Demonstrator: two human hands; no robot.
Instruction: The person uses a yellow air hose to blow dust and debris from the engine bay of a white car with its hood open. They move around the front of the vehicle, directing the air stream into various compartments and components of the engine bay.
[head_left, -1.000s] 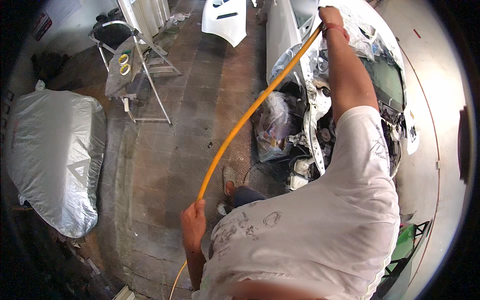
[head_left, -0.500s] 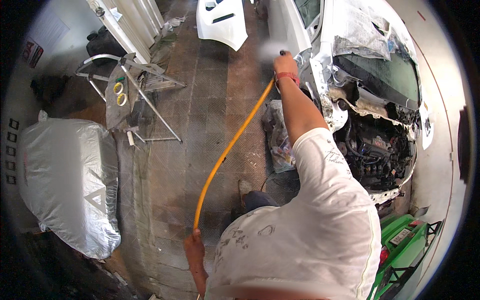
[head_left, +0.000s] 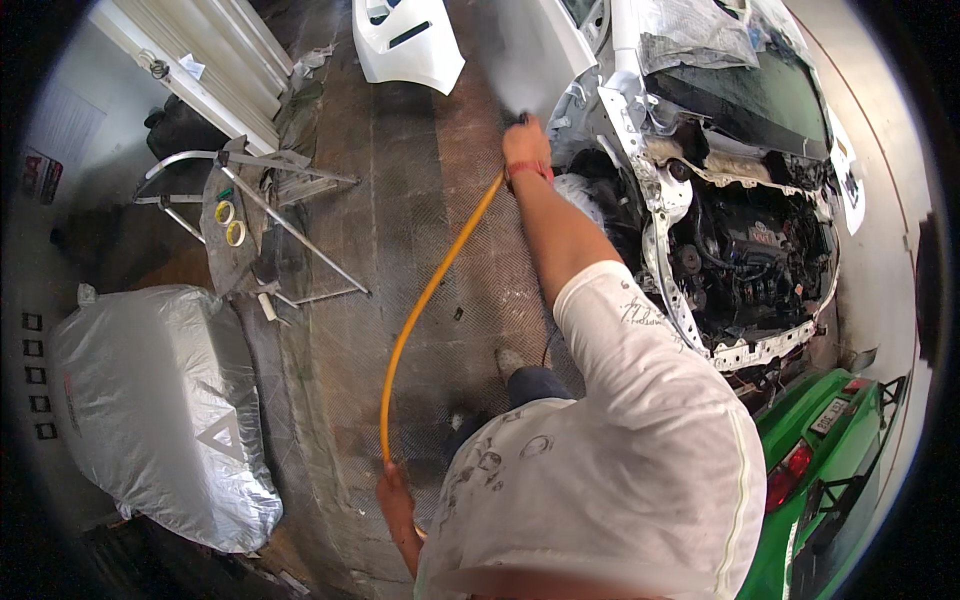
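My right hand, with a red band at the wrist, reaches forward, closed round a spray gun; only its dark top shows. Pale mist hangs just ahead of it, beside a white car door panel. From below that hand a yellow-orange hose curves back toward me. Low on the left, my left hand is closed around this hose. Right of my outstretched arm stands the stripped white car body.
Covered windscreen and exposed engine lie to the right; a green car part is behind them. At left are a metal stand with tape rolls and a silver-covered vehicle. A white bumper-like panel lies ahead.
My view and body have shifted, with my right hand now lower and further left in the picture. The mist has moved along the door's edge. Both hands keep their hold.
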